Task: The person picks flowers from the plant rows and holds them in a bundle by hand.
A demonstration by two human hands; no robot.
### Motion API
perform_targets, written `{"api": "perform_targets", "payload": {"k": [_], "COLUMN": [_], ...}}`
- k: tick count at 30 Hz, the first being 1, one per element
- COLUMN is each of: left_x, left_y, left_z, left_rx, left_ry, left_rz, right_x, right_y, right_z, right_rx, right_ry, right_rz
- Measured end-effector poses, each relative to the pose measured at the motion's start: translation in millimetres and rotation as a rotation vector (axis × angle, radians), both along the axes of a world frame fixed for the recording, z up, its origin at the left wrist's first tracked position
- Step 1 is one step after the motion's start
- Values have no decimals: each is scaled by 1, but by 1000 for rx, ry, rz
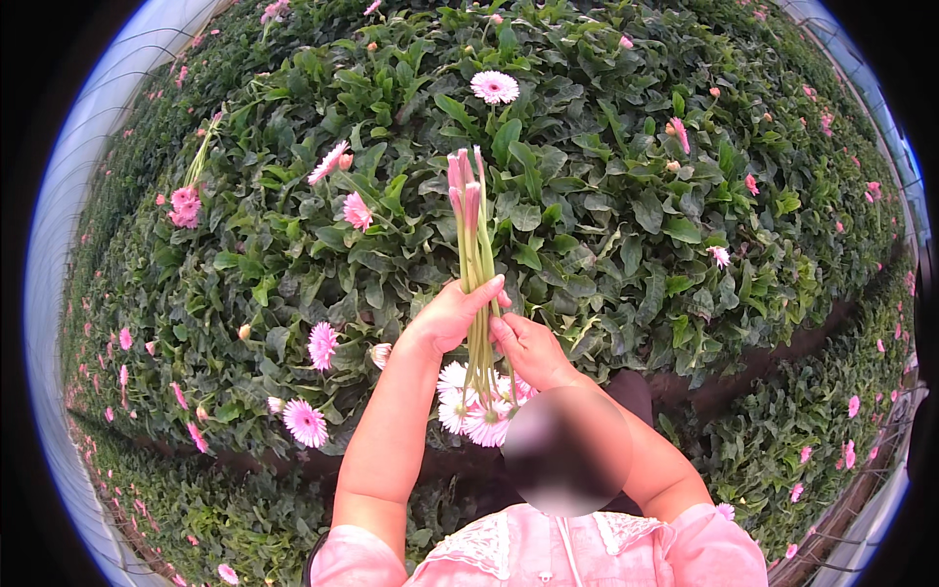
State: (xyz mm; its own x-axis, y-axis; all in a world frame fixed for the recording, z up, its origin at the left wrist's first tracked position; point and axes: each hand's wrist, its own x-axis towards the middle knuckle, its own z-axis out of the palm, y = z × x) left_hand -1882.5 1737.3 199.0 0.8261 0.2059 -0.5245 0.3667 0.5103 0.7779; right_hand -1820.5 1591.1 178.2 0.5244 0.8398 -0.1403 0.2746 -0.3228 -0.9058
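A bunch of cut gerbera daisies (480, 242) hangs upside down before me, its pinkish stem ends pointing up and away. White and pale pink flower heads (469, 411) face down near my body, some hidden behind my right forearm and a blurred round patch. My left hand (463, 312) is wrapped around the middle of the stems with its thumb across them. Just below it, my right hand (530, 345) has its thumb and fingertips on the stems at the right side of the bunch.
Dense leafy gerbera plants (587, 161) fill the bed ahead. A tied or gathered bunch of pink gerberas (186, 205) lies on the leaves at left. Single blooms stand around, such as a pale pink gerbera (494, 87). A dark soil path (770, 363) runs between beds; plastic greenhouse walls (62, 220) curve alongside.
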Motion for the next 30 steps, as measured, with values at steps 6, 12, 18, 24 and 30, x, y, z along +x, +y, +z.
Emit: {"api": "perform_targets", "payload": {"k": [6,12,18,24,30], "left_x": [3,20,30,34,36], "left_y": [5,-14,-24,-18,-15], "left_z": [13,-1,-3,4,-5], "left_rx": [-221,-385,-348,-448,-607], "left_ry": [-59,-36,-341,-340,-176], "left_rz": [-160,-410,-343,-339,-310], "right_x": [110,139,131,157,145], "right_y": [37,84,77,75,89], "right_z": [55,100,73,101,79], "right_rx": [275,103,301,269,253], "right_ry": [462,229,185,328,374], "right_rz": [-16,276,45,156,197]}}
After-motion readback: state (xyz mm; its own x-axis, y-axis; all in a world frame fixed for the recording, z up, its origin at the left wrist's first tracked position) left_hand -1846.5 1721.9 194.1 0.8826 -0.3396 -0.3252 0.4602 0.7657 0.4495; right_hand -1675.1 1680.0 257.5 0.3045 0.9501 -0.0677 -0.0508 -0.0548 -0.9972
